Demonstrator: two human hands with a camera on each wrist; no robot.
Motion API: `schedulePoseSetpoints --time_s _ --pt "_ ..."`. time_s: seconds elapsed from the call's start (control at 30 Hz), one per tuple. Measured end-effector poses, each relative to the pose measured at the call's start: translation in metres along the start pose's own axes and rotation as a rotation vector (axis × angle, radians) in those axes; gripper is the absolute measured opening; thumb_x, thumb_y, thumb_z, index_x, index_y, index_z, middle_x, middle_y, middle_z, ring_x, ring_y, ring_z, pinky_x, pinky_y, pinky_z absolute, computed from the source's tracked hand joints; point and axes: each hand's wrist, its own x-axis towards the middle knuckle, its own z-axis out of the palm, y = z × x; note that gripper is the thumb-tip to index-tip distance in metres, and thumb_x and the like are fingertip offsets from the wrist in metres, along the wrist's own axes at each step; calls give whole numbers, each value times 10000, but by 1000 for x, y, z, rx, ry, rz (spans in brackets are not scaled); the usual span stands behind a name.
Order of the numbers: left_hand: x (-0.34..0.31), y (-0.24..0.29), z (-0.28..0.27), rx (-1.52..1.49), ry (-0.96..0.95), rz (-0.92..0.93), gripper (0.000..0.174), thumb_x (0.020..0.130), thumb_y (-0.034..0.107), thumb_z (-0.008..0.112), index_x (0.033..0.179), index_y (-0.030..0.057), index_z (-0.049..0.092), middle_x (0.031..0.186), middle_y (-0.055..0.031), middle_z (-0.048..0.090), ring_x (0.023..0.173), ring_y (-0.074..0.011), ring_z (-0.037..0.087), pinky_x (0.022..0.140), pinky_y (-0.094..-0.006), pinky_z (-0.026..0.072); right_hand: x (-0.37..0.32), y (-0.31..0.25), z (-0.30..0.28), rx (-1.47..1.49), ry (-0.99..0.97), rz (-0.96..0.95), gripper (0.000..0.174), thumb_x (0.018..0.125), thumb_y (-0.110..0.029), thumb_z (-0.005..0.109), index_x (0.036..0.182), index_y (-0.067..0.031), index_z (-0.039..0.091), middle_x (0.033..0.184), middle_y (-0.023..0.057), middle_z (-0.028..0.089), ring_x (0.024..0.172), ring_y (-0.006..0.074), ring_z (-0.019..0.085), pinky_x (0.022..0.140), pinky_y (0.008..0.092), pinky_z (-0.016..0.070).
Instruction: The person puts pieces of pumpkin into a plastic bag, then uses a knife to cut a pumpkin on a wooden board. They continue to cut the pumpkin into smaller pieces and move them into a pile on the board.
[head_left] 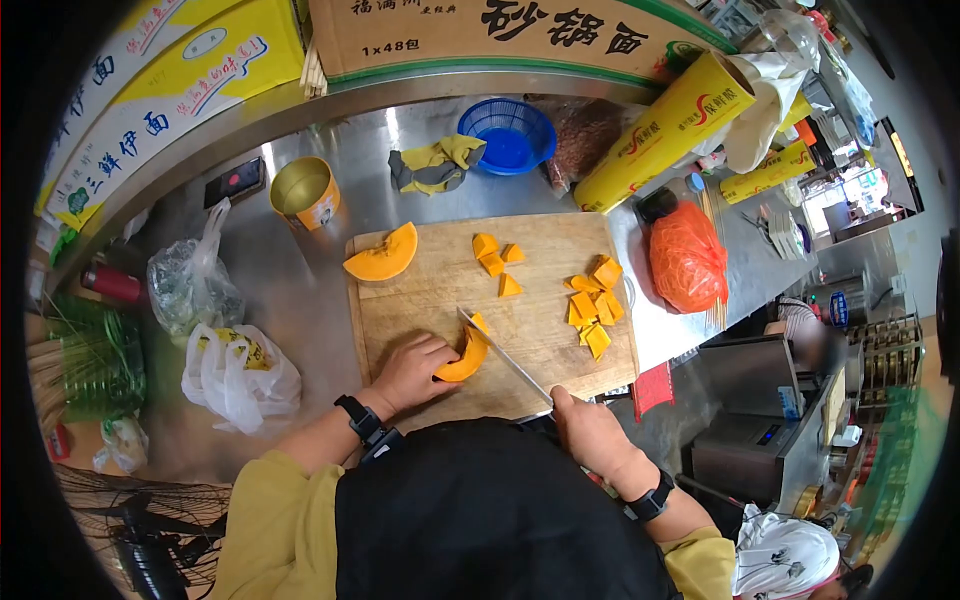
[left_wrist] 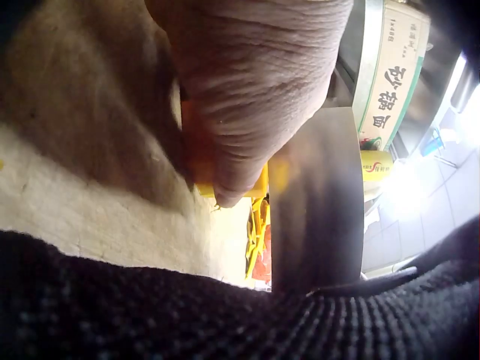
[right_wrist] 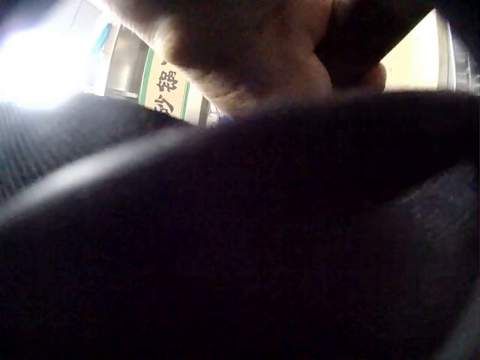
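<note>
Fingers of left hand [head_left: 408, 372] curl round pumpkin slice [head_left: 462, 366]; right hand [head_left: 600, 437] grips knife [head_left: 508, 360]. On board [head_left: 540, 300], chunks [head_left: 606, 271] lie cut at twelve, three o'clock; wedge [head_left: 385, 262] at ten, uncut.

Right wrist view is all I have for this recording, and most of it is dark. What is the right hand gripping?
Observer: The right hand grips a knife, its blade visible in the head view.

Operator: What is the blade against?

Observer: A curved pumpkin slice.

Operator: My view shows no left hand. Where is it?

Observer: The left hand holds the slice, to the left of the blade.
</note>
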Motion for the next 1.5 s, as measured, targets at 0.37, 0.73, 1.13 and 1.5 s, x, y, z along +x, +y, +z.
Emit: schedulePoseSetpoints --time_s 0.37,0.73,1.13,1.5 --pt "-4 -4 -12 68 -34 -15 319 728 230 789 956 84 620 935 -58 589 906 -271 575 797 -371 499 42 38 36 71 60 -70 197 896 -78 554 1062 -37 457 855 234 659 771 441 645 658 506 519" --pt "19 18 -48 -39 2 -176 472 805 187 736 1236 80 575 1195 -99 550 1140 -291 550 984 -399 455 -37 61 0 1269 56 245 375 960 -49 585 1316 -26 470 729 14 603 469 79 497 454 227 420" --pt "123 22 28 224 -310 -137 379 814 121 725 1161 59 586 1151 -152 561 1058 -341 580 906 -416 487 -84 72 58 1381 303 373 394 954 -30 577 1324 -15 445 834 57 673 466 83 504 429 225 421" --pt "80 22 51 -295 -168 -393 424 787 49 760 1137 -22 531 1148 -154 522 831 -209 657 737 -308 562 -42 55 49 854 278 282 254 942 -74 583 1154 27 488 753 182 662 550 276 629 541 376 512"
